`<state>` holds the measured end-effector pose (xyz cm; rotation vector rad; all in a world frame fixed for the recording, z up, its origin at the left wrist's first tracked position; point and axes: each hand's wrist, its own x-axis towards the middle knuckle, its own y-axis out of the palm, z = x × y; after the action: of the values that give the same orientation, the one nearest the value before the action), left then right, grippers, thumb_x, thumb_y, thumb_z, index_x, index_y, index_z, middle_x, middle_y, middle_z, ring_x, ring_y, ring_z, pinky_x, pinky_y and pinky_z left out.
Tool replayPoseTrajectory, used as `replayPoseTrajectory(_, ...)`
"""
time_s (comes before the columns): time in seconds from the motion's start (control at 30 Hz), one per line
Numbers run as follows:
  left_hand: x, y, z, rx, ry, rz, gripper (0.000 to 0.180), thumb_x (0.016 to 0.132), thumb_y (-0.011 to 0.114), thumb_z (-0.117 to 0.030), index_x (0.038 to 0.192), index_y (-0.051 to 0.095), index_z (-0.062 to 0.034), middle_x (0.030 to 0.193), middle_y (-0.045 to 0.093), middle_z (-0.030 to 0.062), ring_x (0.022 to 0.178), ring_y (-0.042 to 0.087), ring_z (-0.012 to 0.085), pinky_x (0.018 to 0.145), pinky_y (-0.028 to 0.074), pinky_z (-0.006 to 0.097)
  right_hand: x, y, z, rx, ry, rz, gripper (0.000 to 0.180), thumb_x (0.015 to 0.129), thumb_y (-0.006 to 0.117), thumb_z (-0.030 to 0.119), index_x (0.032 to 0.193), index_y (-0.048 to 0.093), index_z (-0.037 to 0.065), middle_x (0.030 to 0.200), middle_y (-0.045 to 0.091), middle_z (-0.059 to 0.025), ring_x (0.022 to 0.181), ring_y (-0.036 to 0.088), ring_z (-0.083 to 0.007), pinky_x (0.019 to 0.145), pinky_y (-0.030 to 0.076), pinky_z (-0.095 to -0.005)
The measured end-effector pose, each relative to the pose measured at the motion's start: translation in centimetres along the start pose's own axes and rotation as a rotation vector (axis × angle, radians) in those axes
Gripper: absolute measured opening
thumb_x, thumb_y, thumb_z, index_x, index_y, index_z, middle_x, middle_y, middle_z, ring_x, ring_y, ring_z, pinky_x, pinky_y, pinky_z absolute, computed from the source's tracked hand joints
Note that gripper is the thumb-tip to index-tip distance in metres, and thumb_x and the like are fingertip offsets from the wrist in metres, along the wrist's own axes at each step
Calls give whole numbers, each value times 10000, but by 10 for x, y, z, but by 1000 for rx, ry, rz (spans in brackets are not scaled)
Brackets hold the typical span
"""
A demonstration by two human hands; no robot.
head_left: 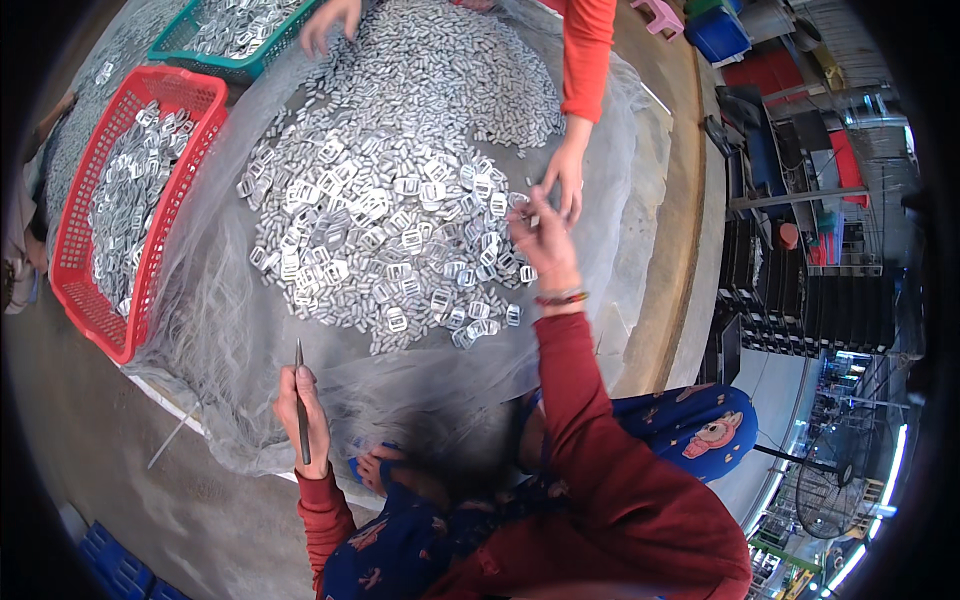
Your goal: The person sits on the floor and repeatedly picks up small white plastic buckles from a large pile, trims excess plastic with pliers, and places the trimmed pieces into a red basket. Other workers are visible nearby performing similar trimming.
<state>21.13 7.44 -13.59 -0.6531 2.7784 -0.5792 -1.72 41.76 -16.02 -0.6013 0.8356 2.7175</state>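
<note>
My left hand (312,420) is closed round a slim, pointed metal tool (304,425), its tip directed away from me, over the near edge of the sheet. At the right side of a wide heap, my right hand (548,240) reaches out with bent, parted fingers, close to several silver metal buckles (410,240). These slotted buckles lie loose on top of many small grey metal pieces (440,70). Just beyond my right fingers hangs another person's hand (568,175) in an orange-red sleeve. That person's other hand (335,22) is over the heap's far left.
A red plastic basket (205,95) of metal parts stands at left, with a green basket (240,68) behind it. Translucent netting (215,360) surrounds the heap. Stacked black crates (810,310) and a fan (840,480) stand at right; blue crates (115,560) lie lower left.
</note>
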Motion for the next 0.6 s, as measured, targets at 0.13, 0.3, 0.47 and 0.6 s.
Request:
replayPoseTrajectory(0.13, -5, 11, -9, 114, -13, 81, 276, 1006, 482, -199, 803, 494, -12, 574, 438, 72, 517, 392, 132, 503, 329, 313, 56, -97, 64, -290, -253, -452, 247, 846, 688, 42, 1072, 598, -4, 910, 616, -92, 596, 596, -172, 469, 465, -242)
replayPoseTrajectory(0.3, -6, 13, -19, 189, 39, 116, 266, 997, 498, -195, 809, 505, -8, 570, 454, 78, 502, 400, 157, 502, 335, 330, 114, -156, 83, -1198, -668, -427, 443, 773, 646, -58, 1208, 613, 15, 1053, 612, -152, 701, 641, -230, 577, 534, -317)
replayPoseTrajectory(0.47, -7, 7, -27, 287, 26, 78, 243, 992, 500, -172, 820, 531, -3, 587, 476, 89, 511, 415, 162, 500, 348, 324, 167, -169, 72, -1950, -678, -83, 472, 716, 635, -55, 1177, 638, 49, 1121, 603, -208, 981, 617, -393, 855, 522, -444)
replayPoseTrajectory(0.6, -7, 6, -33, 263, 33, 106, 164, 966, 507, -113, 849, 555, -8, 619, 512, 130, 531, 476, 211, 534, 402, 337, 147, -156, 69, -1799, -506, -126, 268, 766, 651, 9, 1033, 661, 22, 913, 655, -189, 770, 647, -348, 684, 543, -387)
